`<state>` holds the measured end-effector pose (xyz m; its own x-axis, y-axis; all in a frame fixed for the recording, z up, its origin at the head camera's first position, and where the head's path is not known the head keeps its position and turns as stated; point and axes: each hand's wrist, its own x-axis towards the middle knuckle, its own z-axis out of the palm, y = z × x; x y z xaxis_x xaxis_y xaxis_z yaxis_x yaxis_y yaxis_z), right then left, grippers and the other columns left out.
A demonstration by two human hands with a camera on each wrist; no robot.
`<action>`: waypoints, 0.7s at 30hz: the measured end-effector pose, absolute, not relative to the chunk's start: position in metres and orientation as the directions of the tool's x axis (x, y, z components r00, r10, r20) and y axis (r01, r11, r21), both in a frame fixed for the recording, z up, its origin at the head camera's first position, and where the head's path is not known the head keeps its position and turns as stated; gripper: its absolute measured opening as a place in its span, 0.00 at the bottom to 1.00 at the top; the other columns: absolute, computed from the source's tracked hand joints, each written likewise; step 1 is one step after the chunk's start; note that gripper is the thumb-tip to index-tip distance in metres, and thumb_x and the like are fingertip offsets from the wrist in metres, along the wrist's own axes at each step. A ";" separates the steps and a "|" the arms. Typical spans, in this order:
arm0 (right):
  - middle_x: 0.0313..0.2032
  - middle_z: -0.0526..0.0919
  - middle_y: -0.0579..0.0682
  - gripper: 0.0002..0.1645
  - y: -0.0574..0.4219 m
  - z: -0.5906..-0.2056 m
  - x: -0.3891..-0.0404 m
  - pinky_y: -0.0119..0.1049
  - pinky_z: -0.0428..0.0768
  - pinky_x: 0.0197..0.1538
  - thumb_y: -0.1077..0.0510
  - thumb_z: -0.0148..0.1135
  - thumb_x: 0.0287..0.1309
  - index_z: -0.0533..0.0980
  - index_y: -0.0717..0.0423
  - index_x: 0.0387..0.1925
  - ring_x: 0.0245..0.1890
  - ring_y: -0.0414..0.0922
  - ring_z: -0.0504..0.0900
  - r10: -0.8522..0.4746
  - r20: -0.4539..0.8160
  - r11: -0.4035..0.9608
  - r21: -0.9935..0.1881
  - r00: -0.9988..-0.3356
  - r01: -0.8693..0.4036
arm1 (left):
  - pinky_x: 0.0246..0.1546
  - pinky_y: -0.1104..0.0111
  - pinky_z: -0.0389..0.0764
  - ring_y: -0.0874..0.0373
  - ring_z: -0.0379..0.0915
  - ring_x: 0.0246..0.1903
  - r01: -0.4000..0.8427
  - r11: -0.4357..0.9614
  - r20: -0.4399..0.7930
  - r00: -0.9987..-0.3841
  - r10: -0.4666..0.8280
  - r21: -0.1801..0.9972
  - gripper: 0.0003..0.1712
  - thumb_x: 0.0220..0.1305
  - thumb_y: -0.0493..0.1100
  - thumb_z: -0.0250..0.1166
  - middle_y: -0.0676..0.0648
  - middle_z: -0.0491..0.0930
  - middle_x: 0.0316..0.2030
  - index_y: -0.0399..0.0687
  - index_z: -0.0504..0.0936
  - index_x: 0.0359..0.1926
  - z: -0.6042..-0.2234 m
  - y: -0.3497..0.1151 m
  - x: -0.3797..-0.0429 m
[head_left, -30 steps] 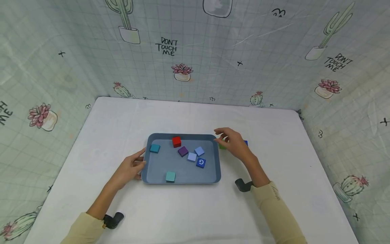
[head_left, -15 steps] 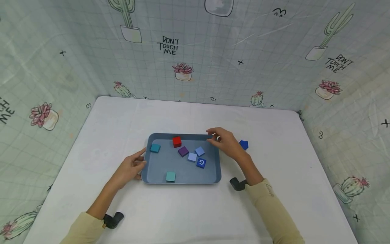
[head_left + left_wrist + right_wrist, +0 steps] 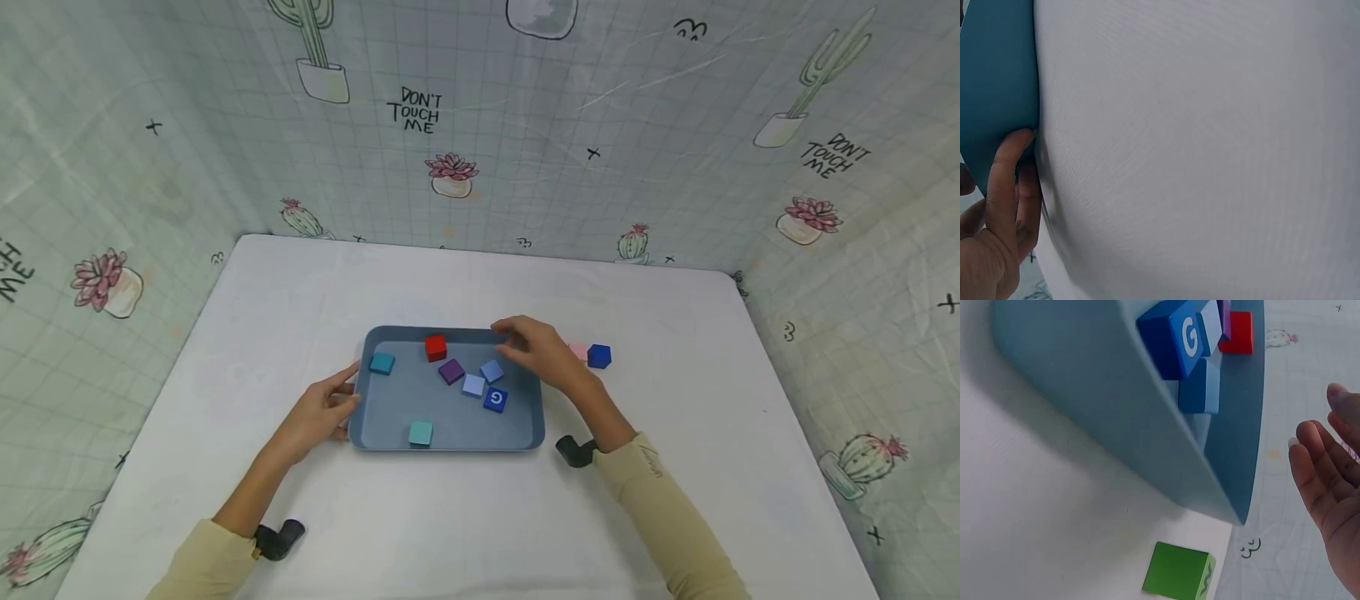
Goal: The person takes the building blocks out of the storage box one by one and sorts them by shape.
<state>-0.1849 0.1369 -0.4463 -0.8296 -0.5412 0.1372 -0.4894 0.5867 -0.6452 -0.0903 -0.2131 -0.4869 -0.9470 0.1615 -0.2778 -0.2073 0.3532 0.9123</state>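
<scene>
In the head view, my left hand (image 3: 321,415) rests its fingers against the left side of a blue-grey tray (image 3: 450,427). The left wrist view shows those fingers touching the tray's outer wall (image 3: 1000,75). Over the tray's back right corner hovers my right hand (image 3: 540,354), fingers loosely bent. Nothing shows between its fingertips in the right wrist view. Inside the tray lie a red cube (image 3: 436,348), a purple cube (image 3: 451,372), a dark blue cube marked G (image 3: 495,400), two light blue cubes (image 3: 473,385), and two teal cubes (image 3: 421,433).
On the table, right of the tray, a green cube (image 3: 1177,571) shows in the right wrist view; the hand hides it in the head view. A pink cube (image 3: 578,351) and a blue cube (image 3: 599,357) sit farther right. A cactus-print cloth (image 3: 525,125) hangs behind.
My right hand has moved left, from beside the tray to over its back right corner, uncovering the blue and pink cubes. My left hand and the tray's cubes stay as they were.
</scene>
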 end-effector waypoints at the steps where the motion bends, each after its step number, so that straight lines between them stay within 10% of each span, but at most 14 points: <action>1: 0.48 0.79 0.53 0.22 0.134 -0.446 -0.185 0.35 0.78 0.47 0.60 0.63 0.59 0.73 0.58 0.55 0.41 0.41 0.77 -0.545 0.129 0.584 -0.651 -0.829 -0.485 | 0.24 0.62 0.82 0.44 0.73 0.43 -0.207 0.351 -0.277 -0.947 0.163 0.913 0.35 0.68 0.35 0.54 0.30 0.65 0.54 0.43 0.52 0.72 -0.487 -0.214 -0.090; 21: 0.50 0.78 0.53 0.24 0.107 -0.449 -0.192 0.36 0.76 0.51 0.59 0.65 0.58 0.73 0.58 0.56 0.47 0.43 0.76 -0.585 0.028 0.622 -0.626 -0.810 -0.471 | 0.24 0.61 0.82 0.44 0.72 0.42 -0.209 0.330 -0.277 -0.946 0.172 0.921 0.35 0.67 0.34 0.54 0.30 0.65 0.53 0.43 0.53 0.72 -0.489 -0.216 -0.093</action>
<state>-0.1923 0.1066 -0.4492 -0.8105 -0.5850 0.0285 -0.4710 0.6220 -0.6256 -0.0934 -0.2162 -0.4890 -0.9455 0.1718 -0.2766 -0.2094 0.3297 0.9206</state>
